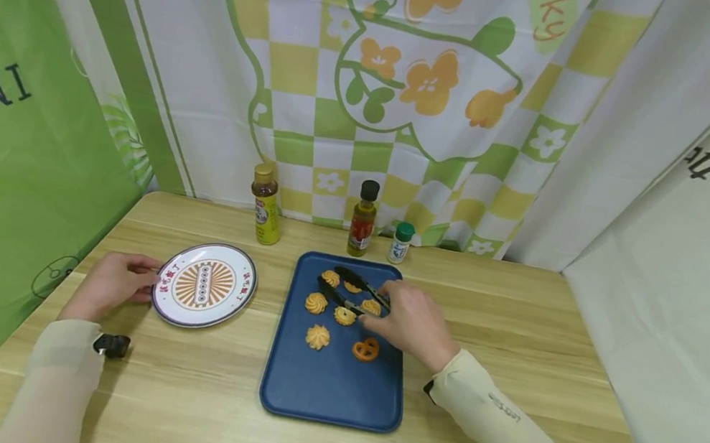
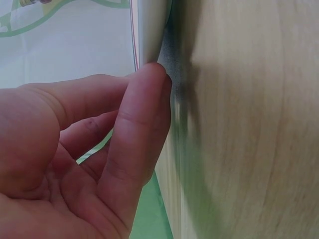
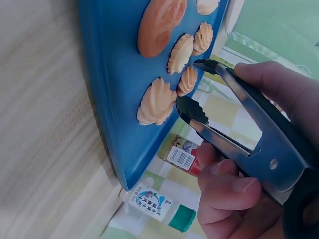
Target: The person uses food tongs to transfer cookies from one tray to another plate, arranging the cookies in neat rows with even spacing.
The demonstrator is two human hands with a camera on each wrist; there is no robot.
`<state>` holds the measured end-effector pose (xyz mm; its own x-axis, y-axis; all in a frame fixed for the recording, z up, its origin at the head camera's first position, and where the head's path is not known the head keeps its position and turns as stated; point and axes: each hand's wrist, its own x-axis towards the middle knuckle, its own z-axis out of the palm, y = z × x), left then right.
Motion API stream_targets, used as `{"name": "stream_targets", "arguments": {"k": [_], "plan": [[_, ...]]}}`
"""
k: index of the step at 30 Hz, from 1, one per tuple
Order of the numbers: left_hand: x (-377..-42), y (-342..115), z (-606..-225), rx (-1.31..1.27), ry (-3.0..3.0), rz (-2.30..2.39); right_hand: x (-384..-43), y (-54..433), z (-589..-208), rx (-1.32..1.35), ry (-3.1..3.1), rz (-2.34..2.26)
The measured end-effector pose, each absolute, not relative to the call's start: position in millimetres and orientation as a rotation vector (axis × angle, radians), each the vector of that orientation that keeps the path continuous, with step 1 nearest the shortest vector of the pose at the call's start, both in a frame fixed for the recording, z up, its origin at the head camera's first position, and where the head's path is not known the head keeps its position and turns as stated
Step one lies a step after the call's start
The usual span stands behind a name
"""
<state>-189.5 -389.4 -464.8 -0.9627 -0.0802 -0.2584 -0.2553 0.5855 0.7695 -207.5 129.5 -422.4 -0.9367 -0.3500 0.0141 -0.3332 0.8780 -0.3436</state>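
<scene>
My left hand [image 1: 113, 284] pinches the left rim of a round white plate [image 1: 243, 286] with an orange sunburst print; in the left wrist view, thumb and fingers close on the plate edge [image 2: 150, 32]. My right hand [image 1: 414, 324] grips black-and-silver tongs [image 3: 251, 162] over the blue tray [image 1: 326, 395]. The tong tips stand apart around a small swirled cookie [image 3: 188, 79] at the tray's far side. Several other piped cookies [image 1: 317, 337] and a brown pretzel [image 1: 365, 350] lie on the tray nearby.
Behind the tray stand a dark-capped oil bottle [image 1: 363, 222] and a green-capped shaker [image 1: 401, 244]. A yellow bottle [image 1: 267, 209] is farther left. Patterned curtains [image 1: 295, 114] hang along the wooden table's [image 1: 192, 406] back edge.
</scene>
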Motion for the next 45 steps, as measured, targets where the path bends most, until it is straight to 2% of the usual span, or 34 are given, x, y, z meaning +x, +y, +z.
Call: {"name": "stream_targets", "arguments": {"k": [33, 45], "plan": [[-188, -388, -465, -0.296, 2.626, 1.304, -213, 121, -418, -0.567, 2.974, -0.517], [-189, -388, -466, -0.286, 2.63, 1.311, -214, 98, -412, -0.658, 2.944, -0.584]]}}
